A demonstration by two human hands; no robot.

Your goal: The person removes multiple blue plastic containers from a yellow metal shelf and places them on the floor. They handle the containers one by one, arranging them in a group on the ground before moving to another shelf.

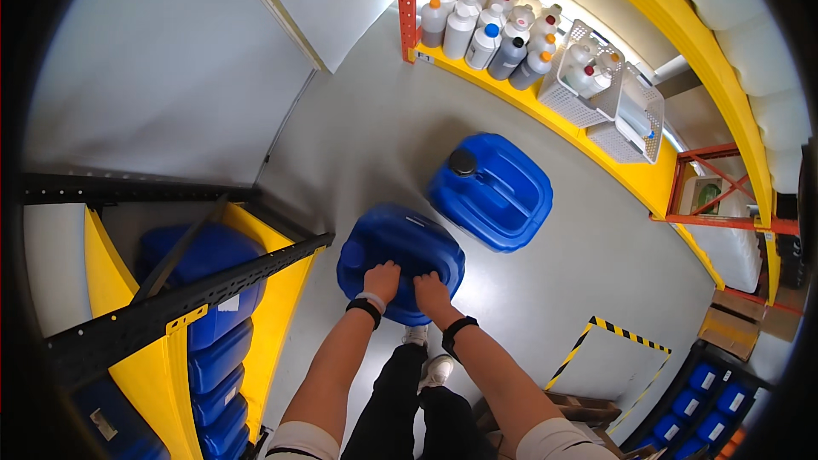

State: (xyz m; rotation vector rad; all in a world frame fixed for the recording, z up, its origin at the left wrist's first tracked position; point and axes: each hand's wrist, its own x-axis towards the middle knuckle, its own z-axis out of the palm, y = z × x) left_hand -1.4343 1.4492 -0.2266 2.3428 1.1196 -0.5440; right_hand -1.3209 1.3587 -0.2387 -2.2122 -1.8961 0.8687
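Note:
In front of my feet is a blue plastic jerrycan (400,234), its top facing up toward me. My left hand (383,279) has its fingers curled around the can's moulded handle. Close beside it, my right hand (432,290) is closed on the same handle. Whether this can rests on the floor or hangs just above it, I cannot tell. A second blue jerrycan (511,192) with a black cap (463,162) stands on the grey floor, ahead and slightly right of the held one.
To the left, a black and yellow rack (196,290) holds several blue jerrycans (220,375). Far right, a yellow shelf (511,94) carries several bottles (460,30) and grey baskets (626,119). Black-and-yellow tape (630,334) marks the floor near a dark rack of blue bins (690,400).

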